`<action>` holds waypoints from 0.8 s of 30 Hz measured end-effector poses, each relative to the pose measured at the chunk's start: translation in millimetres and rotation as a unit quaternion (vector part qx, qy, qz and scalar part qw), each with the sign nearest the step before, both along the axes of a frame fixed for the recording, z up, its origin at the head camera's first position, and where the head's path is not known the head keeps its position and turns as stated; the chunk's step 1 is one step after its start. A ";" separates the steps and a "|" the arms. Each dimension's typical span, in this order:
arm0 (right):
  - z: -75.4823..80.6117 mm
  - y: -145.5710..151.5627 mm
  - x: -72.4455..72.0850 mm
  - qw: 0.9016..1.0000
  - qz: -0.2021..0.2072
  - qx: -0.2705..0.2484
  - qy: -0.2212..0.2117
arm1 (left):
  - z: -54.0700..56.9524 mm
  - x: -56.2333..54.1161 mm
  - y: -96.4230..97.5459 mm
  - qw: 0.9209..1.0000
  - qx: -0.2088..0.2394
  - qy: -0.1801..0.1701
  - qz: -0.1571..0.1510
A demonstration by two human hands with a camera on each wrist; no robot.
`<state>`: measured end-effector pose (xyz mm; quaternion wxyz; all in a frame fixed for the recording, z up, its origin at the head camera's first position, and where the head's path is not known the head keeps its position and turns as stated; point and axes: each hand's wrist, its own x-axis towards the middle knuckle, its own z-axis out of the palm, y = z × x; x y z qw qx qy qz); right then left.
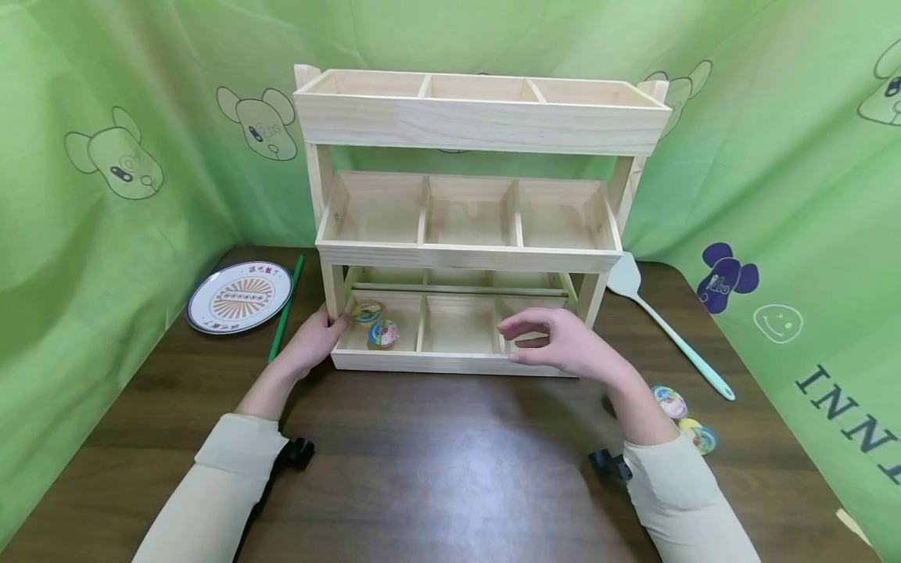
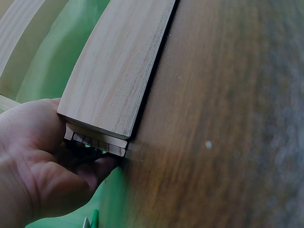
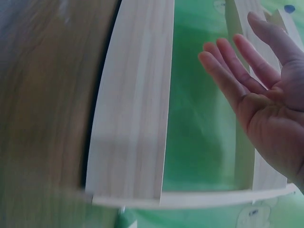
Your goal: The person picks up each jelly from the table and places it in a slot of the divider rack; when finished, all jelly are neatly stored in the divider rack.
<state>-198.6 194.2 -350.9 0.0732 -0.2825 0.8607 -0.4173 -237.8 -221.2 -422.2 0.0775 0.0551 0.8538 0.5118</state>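
Note:
A three-tier wooden rack [image 1: 464, 125] stands on the table, each tier split into three compartments. My left hand [image 1: 311, 344] grips the lower left end of the rack; in the left wrist view its fingers go round the end of the bottom tier [image 2: 111, 71]. My right hand [image 1: 563, 344] holds nothing and hovers at the bottom tier's right compartment, fingers loosely bent, its palm visible in the right wrist view. Inside the bottom left compartment lie two small round packs with colourful printed lids, one pack [image 1: 383, 334] in front of the other pack [image 1: 367, 312].
Left of the rack are a white printed plate [image 1: 211, 301] and a green stick [image 1: 287, 305]. A pale spatula [image 1: 669, 328] lies on the right. Two more round packs, one pink-lidded pack [image 1: 669, 400] and one yellow pack [image 1: 697, 435], sit beside my right forearm. Green cloth hangs behind.

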 end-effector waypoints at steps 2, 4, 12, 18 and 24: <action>-0.1 8.3 3.2 1.000 -0.012 0.005 -0.011 | -0.2 0.2 -0.6 1.000 0.001 0.000 0.001; -0.5 16.8 6.2 0.999 -0.024 0.007 -0.024 | -0.5 0.3 -0.9 1.000 0.001 0.002 0.000; -2.8 51.2 18.1 0.996 -0.049 -0.018 -0.066 | -0.7 0.4 -0.1 1.000 -0.001 0.000 -0.001; -8.1 77.8 27.3 0.994 -0.069 -0.008 -0.079 | -0.6 -0.1 0.7 1.000 -0.002 0.000 -0.002; -13.5 101.1 35.7 0.992 -0.097 0.019 -0.080 | -1.1 -0.4 0.0 1.000 -0.001 -0.001 -0.002</action>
